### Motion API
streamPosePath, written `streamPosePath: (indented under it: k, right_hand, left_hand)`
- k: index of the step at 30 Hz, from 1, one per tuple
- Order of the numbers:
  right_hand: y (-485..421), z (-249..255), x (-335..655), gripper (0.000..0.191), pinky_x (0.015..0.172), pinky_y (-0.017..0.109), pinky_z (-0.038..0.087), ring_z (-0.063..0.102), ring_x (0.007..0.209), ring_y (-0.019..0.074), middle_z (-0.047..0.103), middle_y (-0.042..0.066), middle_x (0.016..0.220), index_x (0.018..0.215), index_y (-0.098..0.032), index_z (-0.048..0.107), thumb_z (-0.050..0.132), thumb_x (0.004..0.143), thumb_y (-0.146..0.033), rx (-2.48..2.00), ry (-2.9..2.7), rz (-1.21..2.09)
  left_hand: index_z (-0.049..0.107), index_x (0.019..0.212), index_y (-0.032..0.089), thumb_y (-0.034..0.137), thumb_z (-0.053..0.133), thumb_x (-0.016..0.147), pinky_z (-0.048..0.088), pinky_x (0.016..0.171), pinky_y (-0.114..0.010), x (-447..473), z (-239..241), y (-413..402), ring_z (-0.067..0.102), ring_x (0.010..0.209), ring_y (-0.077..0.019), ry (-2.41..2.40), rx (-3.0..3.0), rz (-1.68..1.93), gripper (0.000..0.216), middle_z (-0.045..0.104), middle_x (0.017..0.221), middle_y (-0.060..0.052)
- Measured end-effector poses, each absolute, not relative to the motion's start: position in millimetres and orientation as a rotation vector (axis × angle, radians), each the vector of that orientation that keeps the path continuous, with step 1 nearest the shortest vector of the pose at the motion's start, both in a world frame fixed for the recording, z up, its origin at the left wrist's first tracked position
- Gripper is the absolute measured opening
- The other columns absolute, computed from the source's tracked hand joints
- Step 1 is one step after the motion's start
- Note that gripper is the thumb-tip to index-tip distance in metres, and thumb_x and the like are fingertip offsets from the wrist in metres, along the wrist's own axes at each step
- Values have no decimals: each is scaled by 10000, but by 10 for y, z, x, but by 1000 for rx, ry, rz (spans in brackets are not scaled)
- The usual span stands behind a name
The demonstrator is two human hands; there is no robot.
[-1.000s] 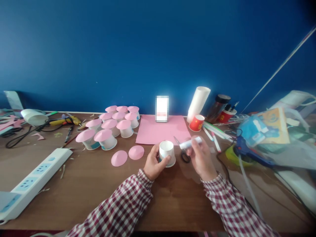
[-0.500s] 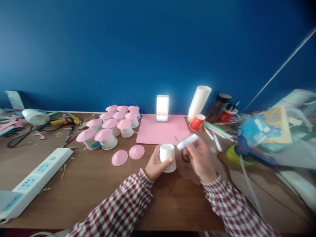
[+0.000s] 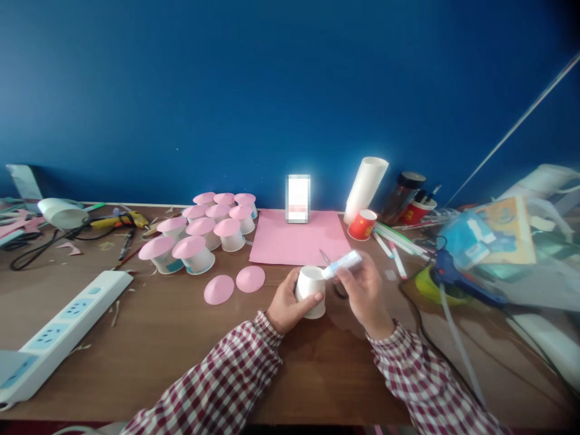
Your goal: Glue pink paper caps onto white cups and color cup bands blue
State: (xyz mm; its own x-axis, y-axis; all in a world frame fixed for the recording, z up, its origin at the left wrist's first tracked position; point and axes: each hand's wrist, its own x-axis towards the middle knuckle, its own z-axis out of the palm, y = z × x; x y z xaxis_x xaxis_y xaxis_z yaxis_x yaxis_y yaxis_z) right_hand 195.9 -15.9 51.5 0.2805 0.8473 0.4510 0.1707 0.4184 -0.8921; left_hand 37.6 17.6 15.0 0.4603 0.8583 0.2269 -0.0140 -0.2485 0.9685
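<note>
My left hand [image 3: 290, 303] is closed around a white paper cup [image 3: 312, 278], bottom end up and slightly tilted, with the thumb across its front. In my right hand [image 3: 366, 297] is a white glue stick [image 3: 347, 264]; its tip meets the upper right edge of the cup. Scissors [image 3: 324, 256] lie partly hidden behind the right hand. Left of the cup, two pink paper cones [image 3: 219, 290] rest on the table. Beyond them stand several upturned paper cups [image 3: 194, 264] topped with pink cones [image 3: 190, 246].
Pink paper sheets [image 3: 301, 241] lie at the back, a blurred-out device [image 3: 298, 199] upright on them. A stack of white cups [image 3: 366, 188] leans near a red cup [image 3: 362, 225]. A power strip [image 3: 67, 329] is at left; a blue glue gun [image 3: 471, 287] and cables are at right.
My right hand has brought the glue stick down and left onto the cup's edge. The cup has shifted slightly right and tilted in my left hand.
</note>
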Motion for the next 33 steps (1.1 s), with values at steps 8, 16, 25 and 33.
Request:
streamPosePath:
  k: [8, 16, 25, 33]
  right_hand:
    - [-168, 459, 1980, 216, 629, 274, 508, 554, 666, 128, 564, 13, 809, 986, -215, 494, 585, 818, -315, -1098, -1281, 618]
    - [-177, 486, 1980, 199, 627, 270, 511, 563, 694, 135, 577, 22, 825, 963, -208, 484, 575, 824, -316, -1094, -1302, 661]
    - [-215, 489, 1959, 202, 617, 274, 507, 561, 679, 136, 581, 27, 820, 952, -203, 497, 587, 812, -318, -1120, -1372, 649]
    - [-174, 521, 1947, 203, 560, 244, 512, 555, 612, 106, 575, 11, 829, 946, -216, 484, 589, 812, -326, -1059, -1206, 568]
  left_hand:
    - [509, 1111, 149, 394, 621, 735, 449, 836, -343, 376, 153, 163, 556, 929, -206, 822, 1652, 1009, 463, 598, 1031, -81]
    - [502, 1104, 154, 398, 618, 733, 458, 803, -328, 380, 149, 136, 564, 896, -196, 839, 1641, 1021, 459, 603, 1002, -70]
    - [500, 1109, 151, 405, 580, 768, 452, 800, -326, 363, 134, 170, 554, 888, -189, 890, 1561, 1117, 433, 590, 995, -70]
    - [501, 1138, 153, 393, 587, 767, 443, 855, -347, 359, 173, 176, 551, 970, -213, 818, 1576, 1091, 450, 587, 1075, -89]
